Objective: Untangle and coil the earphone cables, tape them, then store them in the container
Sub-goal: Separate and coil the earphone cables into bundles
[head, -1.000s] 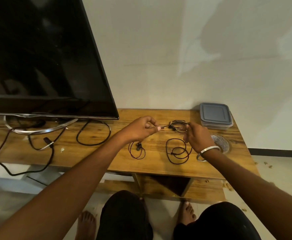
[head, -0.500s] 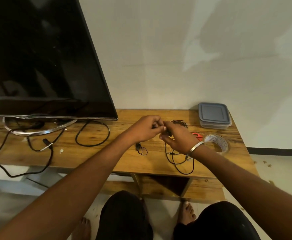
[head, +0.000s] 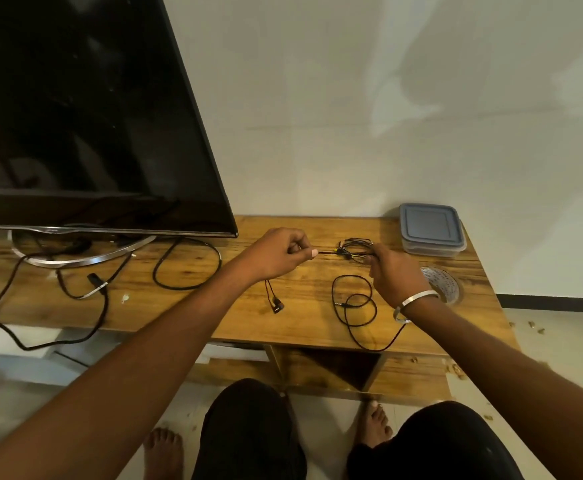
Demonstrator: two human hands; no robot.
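My left hand (head: 279, 254) pinches a black earphone cable above the wooden table (head: 213, 306); two earbuds (head: 276, 305) dangle below it. My right hand (head: 395, 275) grips the same cable further along. Between the hands the cable runs taut past a small tangled bundle (head: 354, 249) lying on the table. Loose loops of cable (head: 354, 306) lie in front of my right hand and trail to the table's front edge. A grey lidded container (head: 430, 233) stands at the back right. A roll of clear tape (head: 444, 284) lies beside my right wrist.
A large black TV (head: 75, 116) on a metal stand (head: 75, 258) fills the left side, with black power cables (head: 186, 265) looping over the tabletop and off its front edge. A white wall is behind. My knees and bare feet are below the table's front.
My hands, close together half a second ago, have drawn apart, stretching the cable between them. The loose loops in front of my right hand have shifted.
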